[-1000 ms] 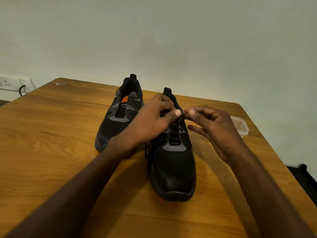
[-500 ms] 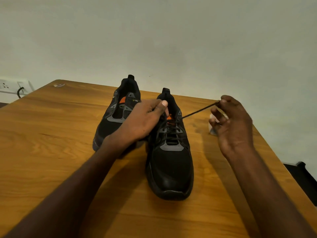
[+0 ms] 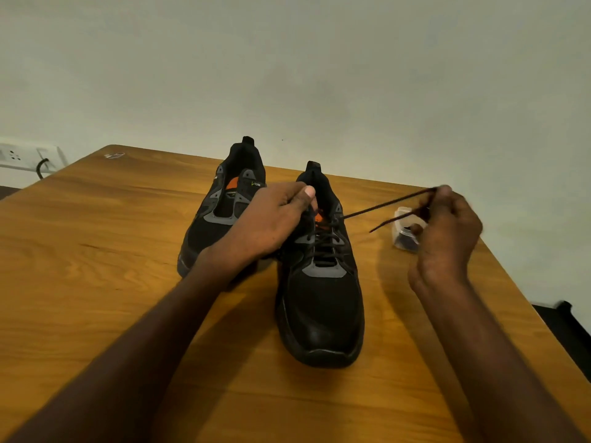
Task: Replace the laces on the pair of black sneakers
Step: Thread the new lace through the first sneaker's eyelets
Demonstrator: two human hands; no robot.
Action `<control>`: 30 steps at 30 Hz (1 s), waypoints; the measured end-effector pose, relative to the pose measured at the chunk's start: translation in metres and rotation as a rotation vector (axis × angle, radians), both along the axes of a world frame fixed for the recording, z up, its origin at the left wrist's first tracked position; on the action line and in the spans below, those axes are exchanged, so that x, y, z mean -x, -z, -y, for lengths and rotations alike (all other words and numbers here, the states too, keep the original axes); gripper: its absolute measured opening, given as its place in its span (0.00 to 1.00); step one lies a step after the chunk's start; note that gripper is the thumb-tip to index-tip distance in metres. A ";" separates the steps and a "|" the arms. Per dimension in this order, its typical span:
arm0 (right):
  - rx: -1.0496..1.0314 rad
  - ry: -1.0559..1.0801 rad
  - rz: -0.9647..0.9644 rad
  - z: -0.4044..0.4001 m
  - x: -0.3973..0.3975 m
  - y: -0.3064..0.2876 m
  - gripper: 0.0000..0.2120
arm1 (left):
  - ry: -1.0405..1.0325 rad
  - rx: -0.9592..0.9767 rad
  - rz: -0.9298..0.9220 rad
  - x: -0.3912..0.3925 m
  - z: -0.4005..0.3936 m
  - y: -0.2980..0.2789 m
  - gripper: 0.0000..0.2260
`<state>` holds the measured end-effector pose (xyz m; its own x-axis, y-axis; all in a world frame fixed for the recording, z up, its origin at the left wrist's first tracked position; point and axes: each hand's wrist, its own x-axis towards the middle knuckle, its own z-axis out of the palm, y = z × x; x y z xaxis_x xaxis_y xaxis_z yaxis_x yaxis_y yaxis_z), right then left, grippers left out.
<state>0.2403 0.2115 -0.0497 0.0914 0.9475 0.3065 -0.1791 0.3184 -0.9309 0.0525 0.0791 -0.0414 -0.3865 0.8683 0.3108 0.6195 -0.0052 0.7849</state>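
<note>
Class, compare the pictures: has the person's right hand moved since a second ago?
Yes. The right hand has swung right, away from the near sneaker, drawing the lace out over the plastic tub.

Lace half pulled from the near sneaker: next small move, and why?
Probably keep drawing the lace out to the right with the right hand: it runs taut from a top eyelet, lower rows remain crossed, and the left hand steadies the near sneaker.

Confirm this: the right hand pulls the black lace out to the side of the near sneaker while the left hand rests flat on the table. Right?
Not quite. In the head view the left hand grips the near sneaker at its collar, not the table. The right hand does pull the black lace sideways.
</note>
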 end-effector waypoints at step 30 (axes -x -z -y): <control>-0.375 -0.543 0.551 0.004 -0.002 0.001 0.06 | -0.123 -0.024 -0.160 0.000 -0.004 -0.001 0.12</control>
